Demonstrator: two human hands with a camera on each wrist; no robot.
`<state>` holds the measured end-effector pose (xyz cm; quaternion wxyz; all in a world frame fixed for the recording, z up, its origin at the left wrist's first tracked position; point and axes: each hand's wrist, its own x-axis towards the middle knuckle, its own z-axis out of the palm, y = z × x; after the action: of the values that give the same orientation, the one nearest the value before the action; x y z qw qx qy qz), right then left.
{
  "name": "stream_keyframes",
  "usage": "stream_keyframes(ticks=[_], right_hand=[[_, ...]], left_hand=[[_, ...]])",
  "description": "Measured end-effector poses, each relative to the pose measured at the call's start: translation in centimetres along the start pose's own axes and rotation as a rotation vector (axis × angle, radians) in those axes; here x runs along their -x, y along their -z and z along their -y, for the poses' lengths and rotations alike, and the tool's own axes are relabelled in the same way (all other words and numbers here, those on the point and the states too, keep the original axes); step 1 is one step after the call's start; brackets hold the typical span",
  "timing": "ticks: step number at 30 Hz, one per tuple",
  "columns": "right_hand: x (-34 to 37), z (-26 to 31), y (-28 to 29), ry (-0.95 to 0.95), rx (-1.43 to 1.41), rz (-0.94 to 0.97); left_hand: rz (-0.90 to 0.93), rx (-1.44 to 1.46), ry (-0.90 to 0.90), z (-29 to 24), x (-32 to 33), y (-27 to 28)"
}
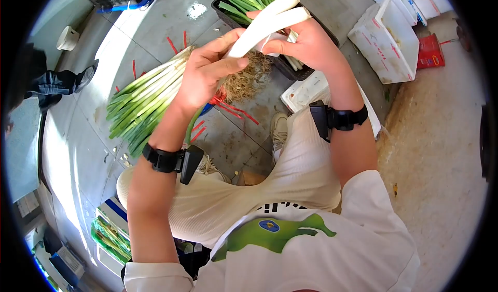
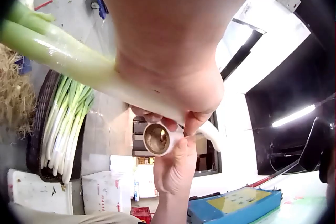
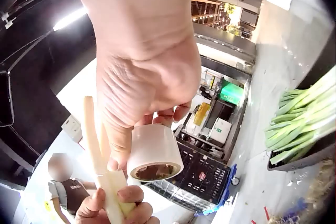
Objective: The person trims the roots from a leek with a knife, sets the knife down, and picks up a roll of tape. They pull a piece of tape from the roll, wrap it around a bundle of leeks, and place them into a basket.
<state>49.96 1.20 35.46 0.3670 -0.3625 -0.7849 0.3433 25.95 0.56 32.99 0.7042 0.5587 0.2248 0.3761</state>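
Note:
Two thick white green onion stalks [image 1: 270, 25] slant up between the hands. My left hand [image 1: 205, 71] grips them, thumb and fingers curled round the shafts. A roll of white tape [image 3: 156, 145] sits in my right hand [image 1: 306, 40], whose thumb and fingers hold it close beside the stalks. In the left wrist view, the roll's open core faces the camera, and the right thumb lies against the stalks. The green ends of the held green onions run back under the left wrist, mostly hidden in the head view.
A pile of green onions [image 1: 150, 95] lies on the tiled floor beside tangled roots [image 1: 249, 77] and red strips [image 1: 236, 110]. Beyond the hands stands a black crate [image 1: 327, 32] with more green onions. White foam boxes [image 1: 384, 43] are at right; another person's leg [image 1: 57, 82] is at left.

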Motion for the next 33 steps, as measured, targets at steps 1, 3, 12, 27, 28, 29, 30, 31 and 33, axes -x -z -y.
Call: stream_keyframes(ticks=[1, 3, 12, 27, 28, 29, 30, 31, 33], right_hand=[[0.1, 0.3, -0.4, -0.013, -0.148, -0.016], [0.0, 0.6, -0.2, -0.044, -0.205, 0.015], [0.2, -0.1, -2.0, -0.077, -0.25, 0.075], [-0.8, -0.8, -2.6, -0.247, -0.432, -0.279], [-0.9, -0.8, -3.0, -0.222, -0.472, -0.332], [-1.1, -0.6, -3.4, -0.22, -0.471, -0.331], [-1.1, -0.3, -3.8, -0.241, -0.53, -0.37], [-1.2, -0.1, -4.0, -0.263, -0.59, -0.409], [-1.4, -0.1, -4.4, -0.27, -0.586, -0.406]], left_hand=[[0.005, 0.0, 0.001, 0.0, -0.1, 0.3], [0.123, 0.043, 0.129, 0.0, -0.3, 0.9], [0.09, 0.047, 0.193, 1.5, -0.5, 1.2], [-0.372, -0.954, -0.477, 2.7, -0.3, 0.0], [-0.446, -1.147, -0.566, 2.4, -0.2, -0.2], [-0.469, -1.195, -0.651, 2.7, -0.6, -0.1], [-0.471, -1.195, -0.652, 2.8, -0.6, -0.1], [-0.473, -1.277, -0.636, 2.9, -0.6, 0.0], [-0.477, -1.36, -0.618, 3.2, -0.6, 0.3]])
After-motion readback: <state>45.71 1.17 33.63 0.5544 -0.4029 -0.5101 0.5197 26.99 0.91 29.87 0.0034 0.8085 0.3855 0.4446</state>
